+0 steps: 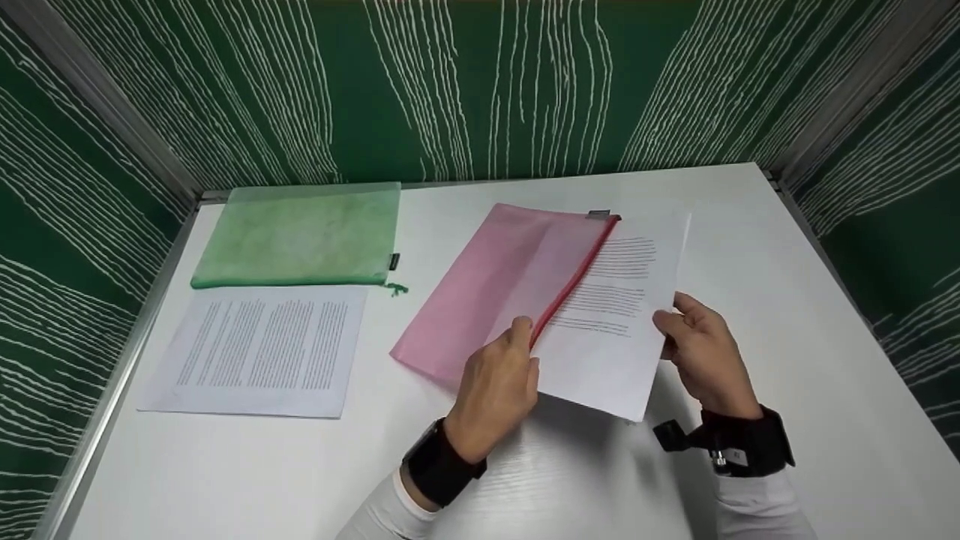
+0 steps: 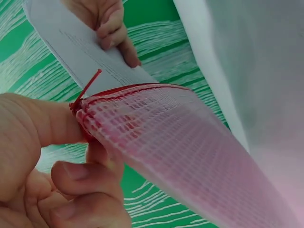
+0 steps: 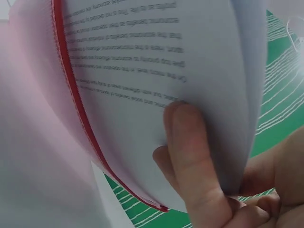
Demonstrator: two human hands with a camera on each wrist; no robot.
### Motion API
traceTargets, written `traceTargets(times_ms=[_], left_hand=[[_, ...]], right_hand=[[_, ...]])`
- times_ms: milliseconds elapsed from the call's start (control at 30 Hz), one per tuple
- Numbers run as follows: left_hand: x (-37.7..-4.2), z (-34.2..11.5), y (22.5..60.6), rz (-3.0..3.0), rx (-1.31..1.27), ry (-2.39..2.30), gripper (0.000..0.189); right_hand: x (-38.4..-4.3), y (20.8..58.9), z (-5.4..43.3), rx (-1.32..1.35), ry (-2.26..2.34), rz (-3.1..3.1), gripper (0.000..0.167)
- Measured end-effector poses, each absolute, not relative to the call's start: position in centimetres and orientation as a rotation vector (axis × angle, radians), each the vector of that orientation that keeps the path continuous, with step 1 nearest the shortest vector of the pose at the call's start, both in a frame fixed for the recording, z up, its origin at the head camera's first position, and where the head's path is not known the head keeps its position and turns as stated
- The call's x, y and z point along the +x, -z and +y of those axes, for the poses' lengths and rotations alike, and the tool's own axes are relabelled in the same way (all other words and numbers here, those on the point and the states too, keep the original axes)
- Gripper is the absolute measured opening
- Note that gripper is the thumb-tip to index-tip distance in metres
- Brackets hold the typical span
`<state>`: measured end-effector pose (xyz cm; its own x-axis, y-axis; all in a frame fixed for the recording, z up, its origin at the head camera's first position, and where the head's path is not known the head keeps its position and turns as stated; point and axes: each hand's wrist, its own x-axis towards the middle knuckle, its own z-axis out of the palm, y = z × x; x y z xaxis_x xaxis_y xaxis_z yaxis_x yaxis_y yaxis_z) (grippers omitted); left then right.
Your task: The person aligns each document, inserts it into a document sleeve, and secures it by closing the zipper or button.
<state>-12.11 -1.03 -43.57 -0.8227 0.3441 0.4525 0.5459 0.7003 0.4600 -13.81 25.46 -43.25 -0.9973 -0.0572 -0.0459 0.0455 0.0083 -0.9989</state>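
A pink mesh zipper pouch point(image 1: 480, 285) with a red zipper edge is tilted up off the white table. My left hand point(image 1: 495, 382) pinches the near corner of its zipper edge, where a red pull cord point(image 2: 90, 88) sticks out in the left wrist view. Printed paper sheets point(image 1: 600, 360) lie partly inside the pouch and partly out of its opening on the right. The right hand point(image 1: 709, 352) grips their right edge between thumb and fingers. In the right wrist view the thumb and fingers press on the sheets point(image 3: 128, 114) beside the red zipper point(image 3: 78, 102).
A green mesh zipper pouch point(image 1: 307, 232) lies at the table's back left. Just in front of it is a printed sheet point(image 1: 255, 352), its top edge touching or under the pouch. Green walls with white lines point(image 1: 540, 90) border the white table point(image 1: 795, 300).
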Motion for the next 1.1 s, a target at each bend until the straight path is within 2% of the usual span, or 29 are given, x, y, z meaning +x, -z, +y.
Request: traceTargets(times_ms=[100, 267, 500, 900, 1100], left_hand=[[-12.3, -0.9, 43.6, -2.575, -0.633, 0.792, 0.017], [-12.7, -0.4, 43.5, -2.535, -0.583, 0.741, 0.030], [-12.9, 0.1, 43.3, -2.509, -0.640, 0.743, 0.016], [-12.6, 0.3, 43.4, -2.422, -0.746, 0.824, 0.014], [-12.3, 0.3, 43.4, -2.362, -0.767, 0.837, 0.031]], right_hand=[[-13.8, 43.3, 25.6, -0.021, 2.128, 2.173, 0.047], [-13.9, 43.3, 25.7, -0.013, 2.120, 2.161, 0.048], [-14.0, 43.5, 25.9, 0.000, 2.167, 2.107, 0.048], [-14.4, 43.8, 25.8, 0.009, 2.221, 2.000, 0.047], [-14.5, 44.0, 25.6, 0.015, 2.258, 1.927, 0.046]])
